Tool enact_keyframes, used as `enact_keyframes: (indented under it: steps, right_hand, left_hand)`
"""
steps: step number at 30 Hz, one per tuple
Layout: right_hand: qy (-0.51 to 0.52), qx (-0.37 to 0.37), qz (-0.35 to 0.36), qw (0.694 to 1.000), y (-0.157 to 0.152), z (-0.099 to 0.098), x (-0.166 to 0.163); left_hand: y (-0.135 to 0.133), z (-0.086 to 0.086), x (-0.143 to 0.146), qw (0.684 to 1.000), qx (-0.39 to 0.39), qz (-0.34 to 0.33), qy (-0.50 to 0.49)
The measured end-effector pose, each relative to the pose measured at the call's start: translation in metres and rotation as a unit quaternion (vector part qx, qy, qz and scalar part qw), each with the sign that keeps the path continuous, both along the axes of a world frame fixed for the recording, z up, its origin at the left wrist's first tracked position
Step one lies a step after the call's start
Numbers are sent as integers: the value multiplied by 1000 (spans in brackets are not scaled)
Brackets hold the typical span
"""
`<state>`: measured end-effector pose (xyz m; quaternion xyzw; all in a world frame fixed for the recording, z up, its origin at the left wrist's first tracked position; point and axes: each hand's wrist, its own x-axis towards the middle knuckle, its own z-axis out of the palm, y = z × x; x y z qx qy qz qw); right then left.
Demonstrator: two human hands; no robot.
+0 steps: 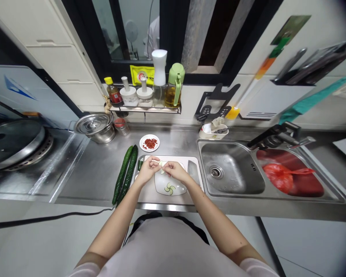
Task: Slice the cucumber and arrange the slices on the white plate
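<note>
Both my hands meet over a cutting board (150, 192) on the steel counter. My left hand (148, 168) and my right hand (173, 169) are closed in pinches on a thin pale cucumber slice (162, 164) held between them. Below them lies a white plate (178, 189) with a few curled cucumber slices (170, 188) arranged on it. Two whole cucumbers (126, 174) lie side by side just left of the board. A knife blade (193, 172) rests on the board's right side.
A small dish of chopped red chili (149, 143) sits behind the board. A steel pot (95, 127) and a stove lid (14, 140) are at left. The double sink (233, 173) at right holds a red bag (279, 177). A shelf with bottles (145, 94) hangs above.
</note>
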<state>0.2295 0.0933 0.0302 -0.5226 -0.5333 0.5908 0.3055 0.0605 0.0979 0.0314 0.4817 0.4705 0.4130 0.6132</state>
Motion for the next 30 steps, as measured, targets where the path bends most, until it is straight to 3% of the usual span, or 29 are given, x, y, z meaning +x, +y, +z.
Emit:
enact_keyframes:
  steps: [6, 17, 30]
  right_hand:
    - [-63, -71, 7, 995, -2, -31, -6]
    - [-182, -81, 38, 979, -4, -66, -11]
    - [-323, -37, 49, 944, -1, -77, -21]
  left_hand:
    - [-3, -34, -2, 999, -14, -4, 38]
    - [-7, -84, -7, 989, 18, -20, 147]
    - [-10, -85, -2, 939, 57, -32, 338]
